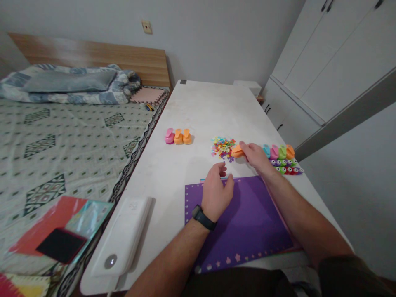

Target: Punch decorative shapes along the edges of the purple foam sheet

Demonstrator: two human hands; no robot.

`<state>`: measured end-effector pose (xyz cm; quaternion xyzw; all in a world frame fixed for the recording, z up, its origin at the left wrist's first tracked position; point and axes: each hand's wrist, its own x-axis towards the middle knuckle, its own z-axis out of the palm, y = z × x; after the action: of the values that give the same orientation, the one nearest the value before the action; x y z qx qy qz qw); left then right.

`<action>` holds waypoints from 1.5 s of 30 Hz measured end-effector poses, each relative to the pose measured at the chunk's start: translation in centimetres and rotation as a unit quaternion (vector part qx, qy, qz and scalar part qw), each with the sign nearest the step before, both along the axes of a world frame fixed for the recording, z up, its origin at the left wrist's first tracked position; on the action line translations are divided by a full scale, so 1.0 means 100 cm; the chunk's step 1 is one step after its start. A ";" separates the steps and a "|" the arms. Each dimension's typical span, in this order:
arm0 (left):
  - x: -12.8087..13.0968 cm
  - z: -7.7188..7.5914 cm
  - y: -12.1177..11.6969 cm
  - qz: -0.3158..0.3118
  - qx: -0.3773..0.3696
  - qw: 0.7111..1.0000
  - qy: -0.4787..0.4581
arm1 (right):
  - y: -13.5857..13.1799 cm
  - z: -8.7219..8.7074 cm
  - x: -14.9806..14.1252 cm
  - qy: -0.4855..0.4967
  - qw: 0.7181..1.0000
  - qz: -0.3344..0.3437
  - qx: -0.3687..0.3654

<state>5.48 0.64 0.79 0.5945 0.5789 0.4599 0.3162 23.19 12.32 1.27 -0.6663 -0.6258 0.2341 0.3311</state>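
Observation:
My right hand (256,156) is closed around an orange craft punch (237,151), tilted beside a heap of colourful paper cut-outs (223,146). Over the top edge of a purple sheet of paper (247,214) hovers my left hand (217,187), fingers curved and apart, holding nothing. Punched shapes run along the sheet's left, top and bottom edges. Other coloured sheets peek out beneath it. To the right of my right hand stand craft punches (282,152) in blue, pink, green and orange, with rows of smaller punches (287,166) in front of them.
One pink and two orange punches (178,137) stand left of the cut-outs on the white table (216,107). A long white device (123,235) with a round button lies near the left edge. Left of the table is a bed (77,152) with coloured sheets (54,218) and a dark flat object (61,245).

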 end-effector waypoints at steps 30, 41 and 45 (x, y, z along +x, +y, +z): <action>0.000 -0.002 0.000 0.003 0.014 1.000 0.010 | -0.006 0.006 -0.003 -0.108 0.993 -0.002 0.055; 0.000 0.000 -0.001 0.001 0.003 1.000 0.010 | -0.008 0.001 -0.007 -0.071 0.995 0.002 0.075; 0.000 -0.001 -0.001 0.001 0.009 1.000 0.009 | -0.008 0.006 -0.004 -0.060 0.996 -0.004 0.073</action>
<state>5.47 0.56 0.74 0.6011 0.5779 0.4601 0.3049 22.77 11.49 1.91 -0.6554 -0.6573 0.1460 0.3421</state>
